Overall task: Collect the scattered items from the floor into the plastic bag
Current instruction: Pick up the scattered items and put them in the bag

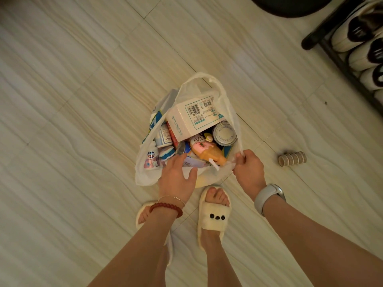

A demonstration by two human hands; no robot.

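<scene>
A white plastic bag point(145, 177) stands open on the tiled floor in front of my feet. Inside it lie a white box with a barcode point(194, 114), a tin can point(224, 133), an orange ice-cream-shaped toy point(209, 152), a small white bottle point(152, 157) and several other packets. My left hand point(176, 177) hovers over the bag's near edge with fingers spread, holding nothing. My right hand point(247, 167) pinches the bag's right handle point(234, 121). A stack of tape rolls point(292, 158) lies on the floor to the right of the bag.
My two feet in cream slippers point(213, 218) stand just behind the bag. A dark shoe rack with white shoes point(356, 48) fills the top right corner. A dark round object point(290, 5) sits at the top edge.
</scene>
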